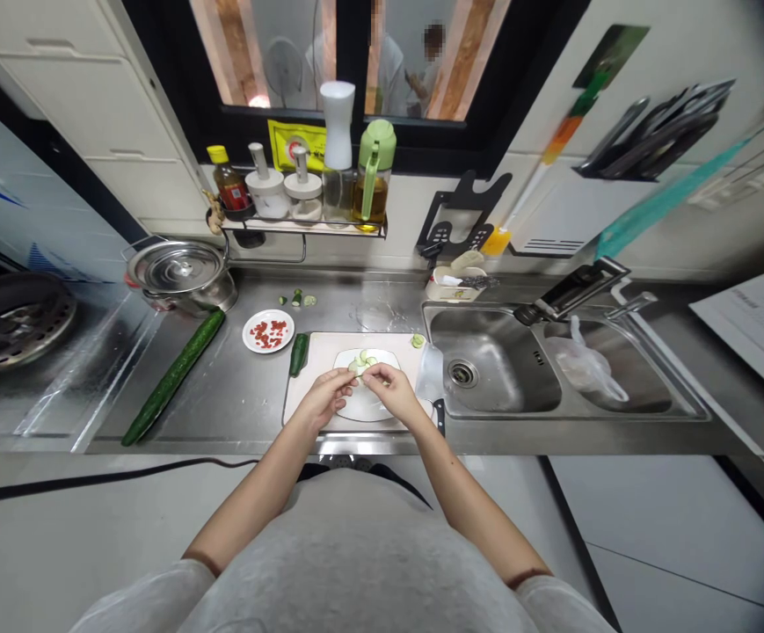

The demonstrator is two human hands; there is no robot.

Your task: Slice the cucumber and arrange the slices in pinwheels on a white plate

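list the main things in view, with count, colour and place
Board: 1, pale, centre
Large plate: 1, white, on board
Slices: several, pale green, large plate
Cucumber chunk: 1, green, board's left edge
Knife: 1, black-handled, board's right
Small plate: 1, white, left of board
Red bits: many, red, small plate
Cucumber: 1, green, left
Pot: 1, silver, back left
Containers: 5, mixed, back
Sink basins: 2, silver, right
Left hand, right hand: 2, bare, over large plate

At twelve o'clock, a green-topped oil bottle (371,180) stands on a shelf (289,226); near nine, a lidded pot (182,268); at two, a utensil rack (576,207); at three, a plastic bag (585,365) in the double sink (510,374).
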